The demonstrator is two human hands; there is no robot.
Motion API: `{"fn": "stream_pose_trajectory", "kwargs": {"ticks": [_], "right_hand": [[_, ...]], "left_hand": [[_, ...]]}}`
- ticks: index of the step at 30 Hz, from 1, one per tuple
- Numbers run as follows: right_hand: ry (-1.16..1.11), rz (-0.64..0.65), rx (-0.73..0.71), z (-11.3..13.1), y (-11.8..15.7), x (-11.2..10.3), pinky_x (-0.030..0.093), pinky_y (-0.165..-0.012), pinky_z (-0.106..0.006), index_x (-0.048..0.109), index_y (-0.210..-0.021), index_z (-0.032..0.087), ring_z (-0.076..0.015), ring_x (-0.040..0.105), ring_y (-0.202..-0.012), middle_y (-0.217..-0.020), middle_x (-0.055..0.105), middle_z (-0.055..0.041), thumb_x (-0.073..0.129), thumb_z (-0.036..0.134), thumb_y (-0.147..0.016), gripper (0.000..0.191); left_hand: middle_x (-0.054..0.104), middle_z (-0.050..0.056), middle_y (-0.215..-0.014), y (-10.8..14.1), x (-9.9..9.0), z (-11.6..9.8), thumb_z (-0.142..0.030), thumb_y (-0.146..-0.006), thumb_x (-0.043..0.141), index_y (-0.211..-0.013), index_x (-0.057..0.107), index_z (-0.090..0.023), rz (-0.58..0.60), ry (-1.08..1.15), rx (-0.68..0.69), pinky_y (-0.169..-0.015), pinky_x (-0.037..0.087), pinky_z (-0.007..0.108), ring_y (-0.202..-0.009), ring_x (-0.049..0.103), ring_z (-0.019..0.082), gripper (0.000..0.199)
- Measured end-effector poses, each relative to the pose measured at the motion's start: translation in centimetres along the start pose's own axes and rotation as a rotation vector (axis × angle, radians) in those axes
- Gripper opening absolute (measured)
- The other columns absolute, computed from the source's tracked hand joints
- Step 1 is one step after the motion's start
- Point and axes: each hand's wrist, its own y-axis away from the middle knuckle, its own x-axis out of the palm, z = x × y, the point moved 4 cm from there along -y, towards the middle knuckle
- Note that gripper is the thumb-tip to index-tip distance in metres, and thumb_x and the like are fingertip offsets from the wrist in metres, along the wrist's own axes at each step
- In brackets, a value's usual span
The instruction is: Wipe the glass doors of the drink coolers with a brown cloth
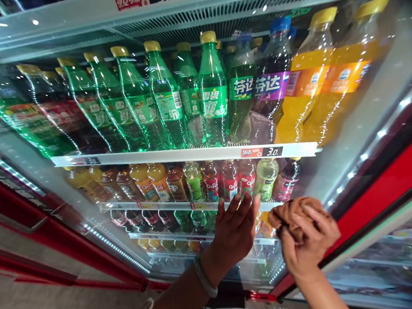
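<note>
My left hand (236, 233) is open, fingers stretched out and close together, in front of the lower shelves of a lit drinks fridge. A bangle (204, 276) circles its wrist. Whether its fingers touch a surface I cannot tell. To the right, my right hand (310, 239) is closed around a bunched brown cloth (296, 214), fingers over the top and thumb below. The cloth is in front of the fridge's lower right side and hides part of the shelves. Nearest above both hands are small bottles, among them a pale green one (265, 176).
Green soda bottles (213, 92) and orange soda bottles (309, 79) line the upper shelf, whose white front edge (184, 154) carries price tags. A red frame (382, 178) runs along the right. Another red frame (55, 233) stands left, above grey floor (78, 307).
</note>
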Motion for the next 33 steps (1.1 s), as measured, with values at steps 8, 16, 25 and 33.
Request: {"fn": "stream_pose_trajectory", "kwargs": {"ticks": [8, 16, 25, 33], "right_hand": [[-0.059, 0.039, -0.194, 1.7, -2.7, 1.5, 0.05, -0.102, -0.043, 0.067, -0.114, 0.031, -0.0258, 0.059, -0.12, -0.115, 0.067, -0.0042, 0.075, 0.026, -0.087, 0.029], [-0.055, 0.109, -0.047, 3.1, 2.3, 2.0, 0.046, -0.105, -0.046, 0.065, -0.122, 0.03, -0.0262, 0.054, -0.123, -0.12, 0.063, -0.0071, 0.075, 0.019, -0.085, 0.039], [-0.047, 0.038, -0.141, 2.3, -1.3, 1.7, 0.048, -0.103, -0.045, 0.064, -0.124, 0.033, -0.0247, 0.058, -0.119, -0.118, 0.065, -0.0049, 0.078, 0.023, -0.083, 0.044], [-0.173, 0.171, -0.208, 7.2, 0.9, 4.6, 0.047, -0.097, -0.039, 0.068, -0.11, 0.028, -0.024, 0.059, -0.12, -0.109, 0.068, -0.003, 0.074, 0.02, -0.087, 0.026]], "left_hand": [[0.049, 0.009, -0.158, 0.6, -0.6, 0.5, -0.013, -0.096, 0.047, -0.159, 0.036, -0.012, 0.042, 0.022, -0.009, -0.134, 0.002, 0.045, -0.161, 0.015, 0.021, 0.064], [0.051, 0.01, -0.157, 1.4, -1.2, 1.9, -0.016, -0.096, 0.052, -0.158, 0.038, -0.014, 0.044, -0.037, -0.036, -0.133, -0.004, 0.051, -0.161, 0.015, 0.023, 0.064], [0.045, 0.009, -0.16, 2.2, -1.9, 3.3, -0.016, -0.096, 0.052, -0.16, 0.034, -0.016, 0.035, -0.047, -0.058, -0.134, -0.004, 0.05, -0.161, 0.015, 0.023, 0.066], [0.054, 0.009, -0.155, 3.3, -2.7, 4.4, -0.021, -0.101, 0.046, -0.159, 0.036, -0.014, 0.061, -0.017, -0.075, -0.133, -0.009, 0.053, -0.162, 0.011, 0.022, 0.059]]}}
